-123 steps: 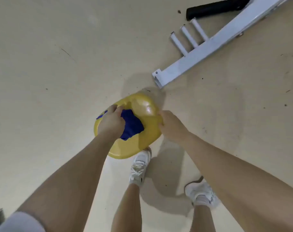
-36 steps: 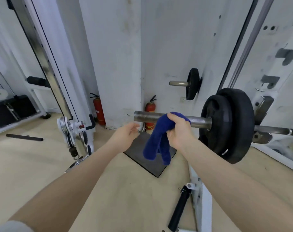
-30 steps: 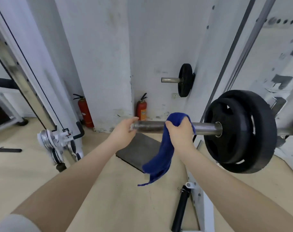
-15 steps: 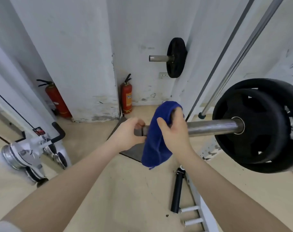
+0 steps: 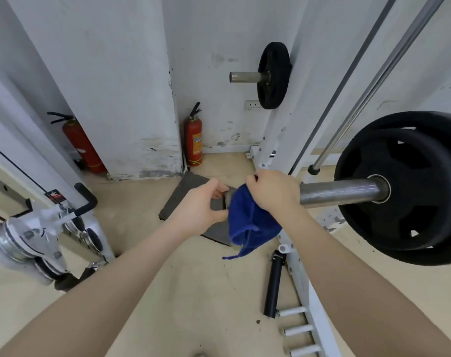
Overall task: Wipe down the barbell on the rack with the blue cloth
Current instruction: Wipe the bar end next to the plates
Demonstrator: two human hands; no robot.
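The barbell's steel sleeve (image 5: pixel 340 193) runs from the centre to the right, where two black plates (image 5: pixel 409 186) sit on it. The blue cloth (image 5: pixel 247 220) is draped over the sleeve near its free end and hangs below it. My right hand (image 5: pixel 273 193) grips the cloth around the sleeve from above. My left hand (image 5: pixel 202 206) cups the bare end of the sleeve, fingers curled around its tip.
Two red fire extinguishers (image 5: pixel 193 139) stand by the white wall. A dark mat (image 5: pixel 185 199) lies on the floor below the hands. A white rack base (image 5: pixel 306 300) with pegs and a black handle (image 5: pixel 273 287) lies lower right. A cable machine pulley (image 5: pixel 39 233) stands at the left.
My right hand has rolled over the top of the sleeve, pulling the cloth round it. My left hand stays on the sleeve's end. The view has tilted slightly.
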